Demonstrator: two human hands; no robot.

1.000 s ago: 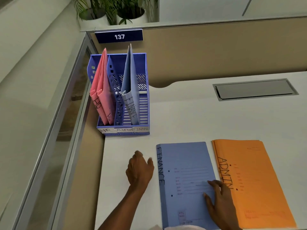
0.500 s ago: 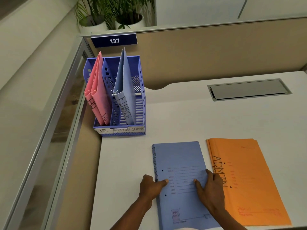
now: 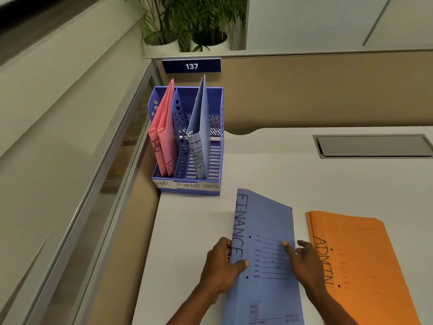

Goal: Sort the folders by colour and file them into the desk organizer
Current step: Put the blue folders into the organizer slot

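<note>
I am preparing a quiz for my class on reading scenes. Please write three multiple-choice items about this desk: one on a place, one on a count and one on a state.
1. Which slot of the organizer holds no folder?
A. the left one
B. the middle one
C. the right one

2. How many pink folders stand in it?
A. one
B. two
C. four

3. The blue folder nearest the person is:
A. flat and untouched
B. standing in a slot
C. gripped at both side edges

Key:
1 B: the middle slot shows only bare plastic.
2 B: two pink spines show, each marked HR.
3 C: the left hand grips its spine and the right hand grips the opposite edge.
</note>
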